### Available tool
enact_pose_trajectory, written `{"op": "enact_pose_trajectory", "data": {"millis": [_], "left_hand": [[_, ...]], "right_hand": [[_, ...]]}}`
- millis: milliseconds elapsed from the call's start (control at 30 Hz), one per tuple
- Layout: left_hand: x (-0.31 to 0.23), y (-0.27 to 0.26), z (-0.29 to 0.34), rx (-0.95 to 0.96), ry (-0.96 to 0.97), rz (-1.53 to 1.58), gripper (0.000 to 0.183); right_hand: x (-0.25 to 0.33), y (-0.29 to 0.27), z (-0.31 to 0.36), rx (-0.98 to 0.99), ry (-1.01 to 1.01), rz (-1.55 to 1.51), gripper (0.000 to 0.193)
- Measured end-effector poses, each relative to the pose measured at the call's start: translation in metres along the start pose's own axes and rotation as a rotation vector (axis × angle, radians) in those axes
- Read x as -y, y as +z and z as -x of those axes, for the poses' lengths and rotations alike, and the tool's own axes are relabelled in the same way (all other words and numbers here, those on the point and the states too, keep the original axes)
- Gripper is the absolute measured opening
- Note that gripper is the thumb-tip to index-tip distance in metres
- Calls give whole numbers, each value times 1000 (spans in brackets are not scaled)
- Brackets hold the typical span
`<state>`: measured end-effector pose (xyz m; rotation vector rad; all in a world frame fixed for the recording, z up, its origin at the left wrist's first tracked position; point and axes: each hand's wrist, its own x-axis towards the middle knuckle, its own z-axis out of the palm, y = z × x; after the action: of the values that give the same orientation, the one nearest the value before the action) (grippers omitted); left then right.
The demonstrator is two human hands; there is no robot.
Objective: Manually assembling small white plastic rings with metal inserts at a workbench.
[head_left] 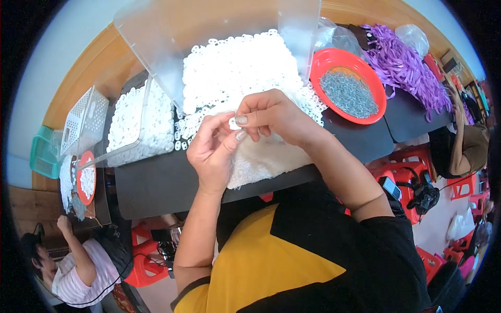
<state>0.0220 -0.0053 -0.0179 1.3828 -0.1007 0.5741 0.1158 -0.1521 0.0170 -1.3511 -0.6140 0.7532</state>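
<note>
Over the near edge of the dark table, my left hand [210,148] and my right hand [276,116] meet at the fingertips. Between them is a small white plastic piece [234,124], pinched by thumb and fingers of both hands; its details are partly covered. Beneath my hands lies a cream cloth [263,163]. Just beyond, a large heap of similar white pieces [237,68] spills from a clear plastic bin [148,44] tipped toward me.
A second clear bin [142,125] of white pieces stands left. To the right are a red bowl [377,83] of small silver metal parts and purple ribbons [399,60]. A white basket [83,120] stands far left. Co-workers sit at left [86,266] and right [472,146].
</note>
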Motion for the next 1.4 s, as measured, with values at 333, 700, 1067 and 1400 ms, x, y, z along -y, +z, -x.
{"op": "enact_pose_trajectory", "data": {"millis": [333,700,1067,1400], "left_hand": [[7,-7,2,30,179,-141,25],[3,-6,2,18,241,-339,20],[7,-4,1,-5,329,-394,26],[9,-6,6,-43,394,-604,25]], "right_hand": [[-2,-1,0,36,23,-37,15],[-8,1,-1,46,1,-16,16],[-8,9,1,-23,-1,56,16],[-23,22,3,-166,-181,208,17]]}}
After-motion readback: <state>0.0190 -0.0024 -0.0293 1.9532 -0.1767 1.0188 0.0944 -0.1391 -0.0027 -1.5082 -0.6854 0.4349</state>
